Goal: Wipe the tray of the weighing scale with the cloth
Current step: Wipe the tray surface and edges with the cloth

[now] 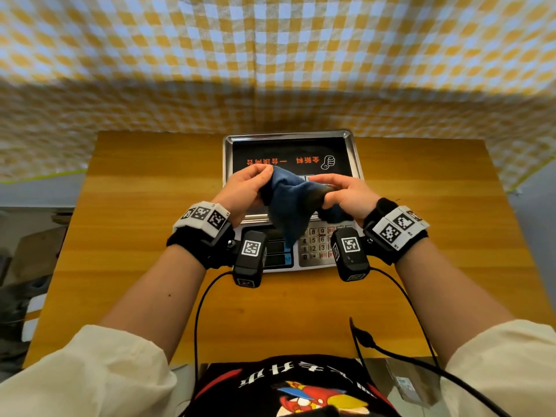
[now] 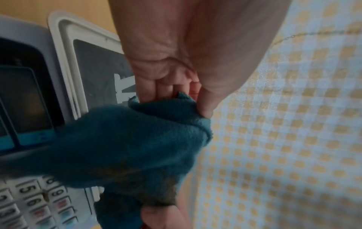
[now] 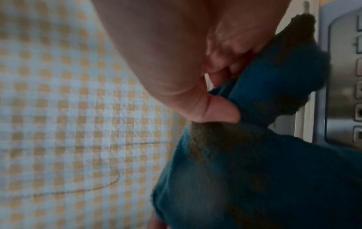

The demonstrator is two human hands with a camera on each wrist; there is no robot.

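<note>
A dark blue cloth with a brownish stained patch hangs in the air between both hands, above the front of the scale. My left hand pinches its left corner, and my right hand pinches its right corner. The left wrist view shows thumb and fingers of the left hand nipping the cloth. In the right wrist view the right hand pinches the cloth under the thumb. The scale's steel tray has a black sheet with red print lying in it. The cloth hides the tray's front part.
The scale's keypad and display face me on a wooden table. A yellow and white checked cloth hangs behind the table. Black cables run over the table's near edge.
</note>
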